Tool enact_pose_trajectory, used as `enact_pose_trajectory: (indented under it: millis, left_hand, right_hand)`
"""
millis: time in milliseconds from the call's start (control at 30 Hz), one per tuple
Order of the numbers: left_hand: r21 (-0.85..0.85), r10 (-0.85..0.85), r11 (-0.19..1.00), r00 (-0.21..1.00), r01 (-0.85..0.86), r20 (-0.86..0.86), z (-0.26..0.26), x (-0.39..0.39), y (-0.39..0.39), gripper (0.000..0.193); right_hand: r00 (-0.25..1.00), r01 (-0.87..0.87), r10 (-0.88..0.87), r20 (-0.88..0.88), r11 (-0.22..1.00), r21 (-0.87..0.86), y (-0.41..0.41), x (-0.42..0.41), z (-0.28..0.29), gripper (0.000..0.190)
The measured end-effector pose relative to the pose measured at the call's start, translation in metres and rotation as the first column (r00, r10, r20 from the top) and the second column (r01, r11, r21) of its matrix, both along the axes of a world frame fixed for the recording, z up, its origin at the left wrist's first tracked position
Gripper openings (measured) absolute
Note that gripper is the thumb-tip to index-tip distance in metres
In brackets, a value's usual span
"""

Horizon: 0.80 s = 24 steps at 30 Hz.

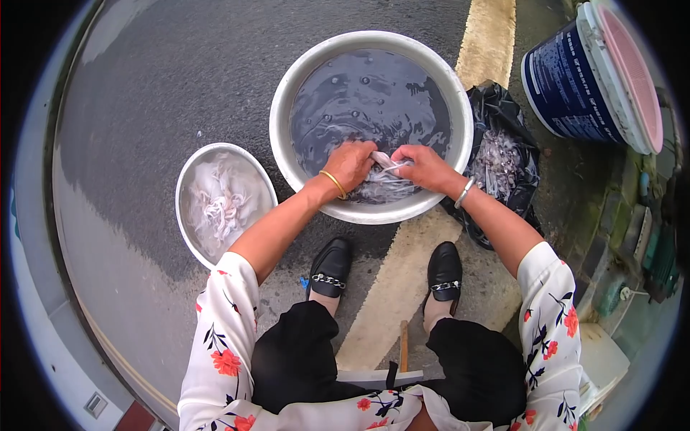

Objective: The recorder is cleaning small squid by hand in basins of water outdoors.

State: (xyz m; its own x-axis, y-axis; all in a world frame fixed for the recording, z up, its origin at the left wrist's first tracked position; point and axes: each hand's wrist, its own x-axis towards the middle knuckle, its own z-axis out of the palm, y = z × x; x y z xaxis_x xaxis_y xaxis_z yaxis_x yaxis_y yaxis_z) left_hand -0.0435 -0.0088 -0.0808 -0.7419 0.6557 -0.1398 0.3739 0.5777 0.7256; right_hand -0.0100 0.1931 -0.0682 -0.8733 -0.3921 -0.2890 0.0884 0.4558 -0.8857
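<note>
A wide metal basin [280,121] of dark-looking water stands on the ground before me. Over its near side, my left hand [350,162] grips one end of a pale, wet, stringy strip [384,160]. My right hand [425,167] pinches the same strip a short way to the right, with thumb and fingers close together. More whitish strands trail beneath both hands into the water; what they are made of is unclear. To the left, a smaller metal bowl [181,196] holds similar pale strands [222,207] in cloudy water.
Against the basin's right side lies a black plastic bag [491,99] with greyish scraps [495,161] in it. Farther right is a dark blue bucket [568,89] topped by a pink plastic container [630,70]. My black shoes [330,264] flank a yellowish painted stripe [377,318].
</note>
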Motion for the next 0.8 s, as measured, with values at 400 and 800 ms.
enact_pose_trajectory:
  millis: [400,800]
  left_hand:
    - [0.409,-0.05,0.861,0.75,-0.302,0.659,0.017,-0.01,-0.006,0.025]
    - [0.222,0.107,0.835,0.545,-0.503,0.832,0.018,-0.009,-0.002,0.017]
  right_hand:
    - [0.884,0.101,-0.015,-0.467,0.982,0.159,-0.014,-0.007,0.036,0.041]
    - [0.937,0.258,-0.209,0.282,0.955,-0.149,-0.005,-0.004,0.015,0.021]
